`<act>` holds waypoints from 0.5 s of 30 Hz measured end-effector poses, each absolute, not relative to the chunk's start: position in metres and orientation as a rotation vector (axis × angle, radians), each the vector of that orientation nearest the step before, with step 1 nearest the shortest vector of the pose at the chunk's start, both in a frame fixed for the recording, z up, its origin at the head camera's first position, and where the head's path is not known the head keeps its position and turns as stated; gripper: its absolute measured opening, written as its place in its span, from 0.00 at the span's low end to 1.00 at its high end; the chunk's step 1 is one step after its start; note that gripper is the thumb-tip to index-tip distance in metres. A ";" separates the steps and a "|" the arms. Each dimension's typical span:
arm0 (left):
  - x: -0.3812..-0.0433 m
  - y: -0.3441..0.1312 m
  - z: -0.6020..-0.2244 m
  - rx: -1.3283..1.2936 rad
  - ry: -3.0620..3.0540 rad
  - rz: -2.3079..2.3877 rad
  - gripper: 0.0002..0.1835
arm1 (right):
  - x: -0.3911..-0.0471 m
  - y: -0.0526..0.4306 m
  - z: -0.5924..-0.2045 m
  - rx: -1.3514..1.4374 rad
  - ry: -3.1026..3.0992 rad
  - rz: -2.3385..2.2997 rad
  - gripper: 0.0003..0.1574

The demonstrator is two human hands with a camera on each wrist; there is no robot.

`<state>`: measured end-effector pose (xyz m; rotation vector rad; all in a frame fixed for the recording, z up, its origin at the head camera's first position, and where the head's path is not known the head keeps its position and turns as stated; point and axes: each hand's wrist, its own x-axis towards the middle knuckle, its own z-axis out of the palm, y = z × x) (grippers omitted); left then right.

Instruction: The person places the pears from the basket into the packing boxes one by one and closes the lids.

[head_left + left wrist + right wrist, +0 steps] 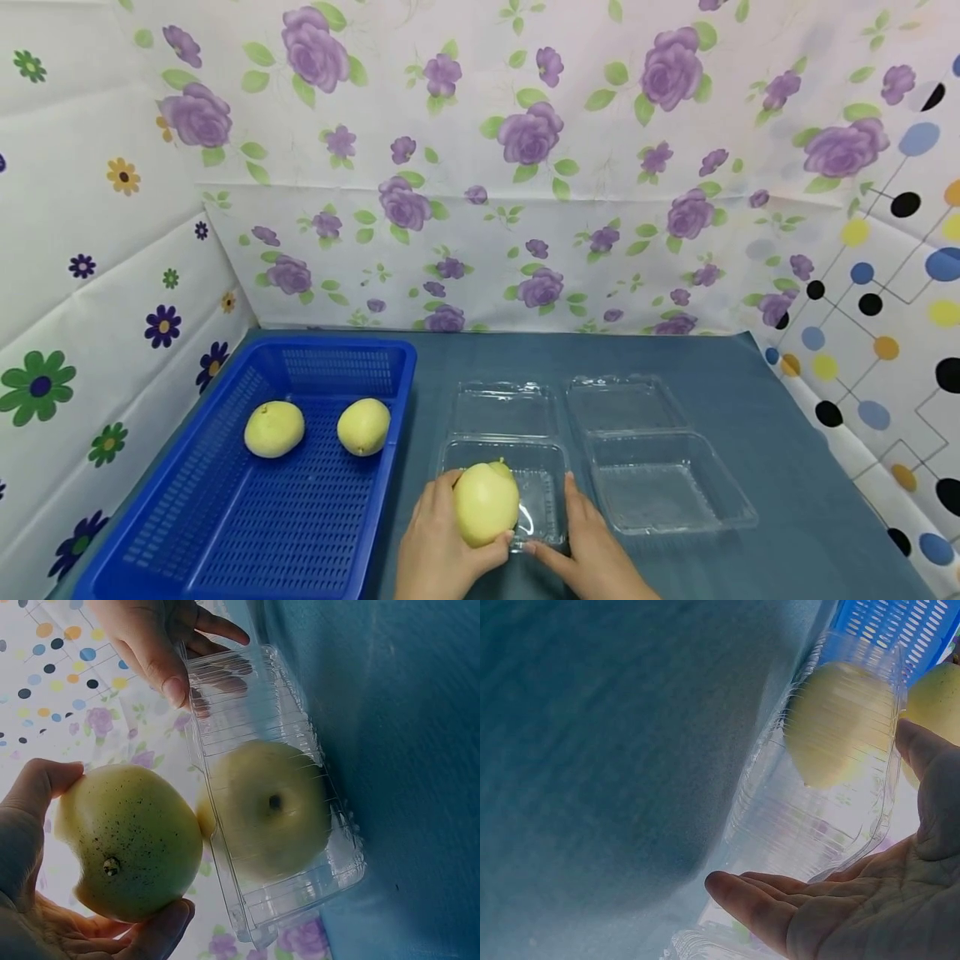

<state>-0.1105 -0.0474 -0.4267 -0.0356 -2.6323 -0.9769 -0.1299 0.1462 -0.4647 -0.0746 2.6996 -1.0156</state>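
My left hand (446, 537) grips a pale yellow-green melon (139, 840) with fingers and thumb round its sides. Dark specks and a short stem mark show on it in the left wrist view. It is held above the near left part of a clear plastic clamshell box (543, 500), whose lid lies folded back. Through the box wall in the left wrist view, a second melon (270, 810) shows inside; from the head it is mostly hidden behind the held one. My right hand (596, 546) rests against the box's right side, fingers straight, thumb at the near rim.
A blue plastic basket (243, 500) stands on the left, holding a melon (274, 429) and another melon (364, 427) near its far end. Right of the boxed fruit lies a second clear box (667, 487) with its lid folded back. Printed cloth walls (480, 250) surround the table.
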 end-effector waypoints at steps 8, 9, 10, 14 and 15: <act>-0.110 -0.039 -0.429 -0.076 -2.643 -1.040 0.42 | -0.130 0.148 -0.467 -0.077 2.708 -1.015 0.72; -0.109 -0.038 -0.430 -0.080 -2.638 -1.037 0.42 | -0.130 0.148 -0.467 -0.080 2.711 -1.015 0.72; -0.109 -0.036 -0.431 -0.085 -2.632 -1.030 0.42 | -0.129 0.148 -0.468 -0.087 2.714 -1.015 0.72; -0.107 -0.032 -0.433 -0.121 -2.620 -1.002 0.43 | -0.129 0.149 -0.469 -0.143 2.746 -1.011 0.69; -0.107 -0.032 -0.433 -0.131 -2.617 -0.999 0.43 | -0.129 0.149 -0.468 -0.154 2.752 -1.009 0.68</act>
